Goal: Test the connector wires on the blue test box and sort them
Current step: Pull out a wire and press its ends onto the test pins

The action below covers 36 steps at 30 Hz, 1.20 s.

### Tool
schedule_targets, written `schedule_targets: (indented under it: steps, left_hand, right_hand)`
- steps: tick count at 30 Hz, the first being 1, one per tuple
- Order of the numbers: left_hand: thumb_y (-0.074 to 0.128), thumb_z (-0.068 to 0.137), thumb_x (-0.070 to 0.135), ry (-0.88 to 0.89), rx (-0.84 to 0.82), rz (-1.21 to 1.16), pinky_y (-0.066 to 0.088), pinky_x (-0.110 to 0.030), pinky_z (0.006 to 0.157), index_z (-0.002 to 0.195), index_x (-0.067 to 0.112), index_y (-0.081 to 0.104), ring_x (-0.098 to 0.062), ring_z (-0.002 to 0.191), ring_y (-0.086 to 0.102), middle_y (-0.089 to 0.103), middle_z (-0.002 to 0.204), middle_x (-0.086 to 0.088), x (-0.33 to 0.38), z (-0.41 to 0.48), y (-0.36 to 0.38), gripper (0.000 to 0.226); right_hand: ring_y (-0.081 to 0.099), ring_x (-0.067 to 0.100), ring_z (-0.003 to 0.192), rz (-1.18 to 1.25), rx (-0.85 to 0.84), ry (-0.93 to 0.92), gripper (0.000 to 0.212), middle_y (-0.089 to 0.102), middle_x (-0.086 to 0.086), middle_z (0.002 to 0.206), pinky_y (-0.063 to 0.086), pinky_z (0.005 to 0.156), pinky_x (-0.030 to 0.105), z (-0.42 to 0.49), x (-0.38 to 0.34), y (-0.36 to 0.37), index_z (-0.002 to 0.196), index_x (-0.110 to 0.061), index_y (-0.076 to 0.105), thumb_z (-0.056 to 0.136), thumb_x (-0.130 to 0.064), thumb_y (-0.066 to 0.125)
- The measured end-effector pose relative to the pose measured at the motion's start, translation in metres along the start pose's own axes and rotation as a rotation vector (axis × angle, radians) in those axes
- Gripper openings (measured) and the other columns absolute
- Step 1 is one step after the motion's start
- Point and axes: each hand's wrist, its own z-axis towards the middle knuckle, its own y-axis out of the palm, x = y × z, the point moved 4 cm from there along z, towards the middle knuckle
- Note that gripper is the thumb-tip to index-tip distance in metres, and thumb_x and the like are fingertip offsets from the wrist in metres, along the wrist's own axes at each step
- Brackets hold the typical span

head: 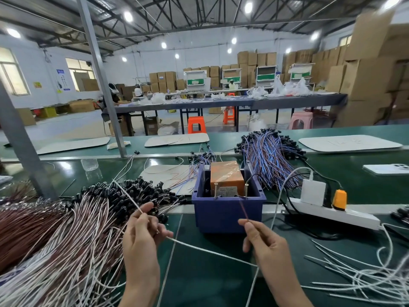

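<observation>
The small label [228, 189] on the orange unit [225, 173] inside the blue test box [228, 214] is too fine to read. The box stands mid-desk [210, 286], just beyond both hands. The left hand [143, 235] pinches a white wire [210, 251] between thumb and forefinger. The right hand [263, 242] pinches a thin brown wire [243, 209] reaching up to the box's front rim. A heap of connector wires [66, 229] lies along the desk's left edge.

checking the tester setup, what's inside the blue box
An orange unit with two brass posts at its front and a black lead. The box wall hides the bottom.
</observation>
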Motion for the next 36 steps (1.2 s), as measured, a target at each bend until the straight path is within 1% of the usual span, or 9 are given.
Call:
schedule_targets:
  steps: [3,6,8,11,14,19,22,28,36]
  left_hand:
    - [0.040,0.106,0.012,0.054,-0.065,0.185,0.046,-0.021,0.046,0.113,0.021,0.066,-0.009,0.049,0.044,0.045,0.059,0.004,-0.009,-0.004,0.006,0.028]
    - [0.043,0.104,0.019,0.163,-0.127,0.424,0.029,-0.021,0.040,0.116,0.038,0.065,-0.007,0.045,0.034,0.040,0.053,0.009,-0.025,-0.016,0.018,0.032]
    - [0.045,0.101,0.026,0.263,-0.152,0.570,0.027,-0.019,0.040,0.115,0.046,0.061,-0.004,0.042,0.032,0.042,0.049,0.010,-0.033,-0.025,0.024,0.029]
    - [0.046,0.099,0.035,0.354,-0.196,0.691,0.030,-0.019,0.043,0.120,0.040,0.061,-0.004,0.042,0.036,0.047,0.049,0.013,-0.041,-0.033,0.032,0.026]
    - [0.038,0.092,0.052,0.356,-0.243,0.728,0.030,-0.017,0.044,0.120,0.040,0.063,-0.004,0.042,0.038,0.047,0.051,0.015,-0.044,-0.035,0.036,0.039]
    - [0.040,0.095,0.047,0.376,-0.255,0.784,0.027,-0.015,0.043,0.117,0.038,0.065,-0.005,0.042,0.036,0.046,0.050,0.015,-0.045,-0.035,0.037,0.034]
    - [0.039,0.096,0.048,0.392,-0.267,0.790,0.026,-0.016,0.043,0.114,0.049,0.058,-0.006,0.041,0.034,0.045,0.051,0.013,-0.046,-0.035,0.037,0.026]
    - [0.038,0.096,0.051,0.392,-0.280,0.767,0.025,-0.019,0.043,0.109,0.055,0.057,-0.006,0.043,0.032,0.042,0.051,0.011,-0.050,-0.035,0.035,0.023]
    - [0.035,0.095,0.053,0.388,-0.281,0.772,0.023,-0.017,0.042,0.109,0.053,0.056,-0.007,0.042,0.030,0.039,0.050,0.013,-0.049,-0.036,0.036,0.025]
  right_hand:
    - [0.035,0.008,0.046,0.012,0.108,-0.012,0.022,0.060,0.006,0.059,0.031,0.044,0.015,0.002,0.002,-0.010,0.103,-0.044,0.076,0.092,-0.045,0.056]
    - [0.040,0.007,0.048,-0.033,0.160,-0.021,0.023,0.059,0.005,0.057,0.037,0.053,0.017,0.002,0.004,-0.013,0.109,-0.045,0.073,0.097,-0.045,0.054]
    - [0.046,0.007,0.050,-0.072,0.169,-0.022,0.022,0.059,0.005,0.056,0.041,0.061,0.024,0.000,0.006,-0.012,0.117,-0.045,0.065,0.098,-0.042,0.054]
    - [0.049,0.009,0.051,-0.130,0.172,-0.027,0.025,0.062,0.004,0.056,0.044,0.058,0.023,-0.003,0.007,-0.009,0.121,-0.044,0.056,0.096,-0.045,0.055]
    - [0.047,0.008,0.046,-0.179,0.201,-0.050,0.023,0.065,0.005,0.059,0.040,0.049,0.020,-0.005,0.005,-0.008,0.115,-0.043,0.055,0.093,-0.049,0.054]
    - [0.038,0.006,0.040,-0.198,0.224,-0.077,0.021,0.068,0.007,0.063,0.033,0.043,0.020,-0.005,0.003,-0.009,0.108,-0.040,0.057,0.092,-0.052,0.052]
    - [0.042,0.003,0.041,-0.212,0.227,-0.098,0.017,0.068,0.006,0.062,0.034,0.044,0.017,-0.006,0.002,-0.008,0.105,-0.040,0.058,0.093,-0.051,0.052]
    - [0.045,0.002,0.043,-0.226,0.231,-0.114,0.016,0.067,0.004,0.061,0.036,0.047,0.014,-0.006,0.003,-0.009,0.104,-0.042,0.058,0.094,-0.052,0.051]
    - [0.043,0.003,0.041,-0.253,0.226,-0.133,0.008,0.067,0.003,0.061,0.033,0.044,0.013,-0.006,0.003,-0.009,0.100,-0.055,0.055,0.096,-0.049,0.051]
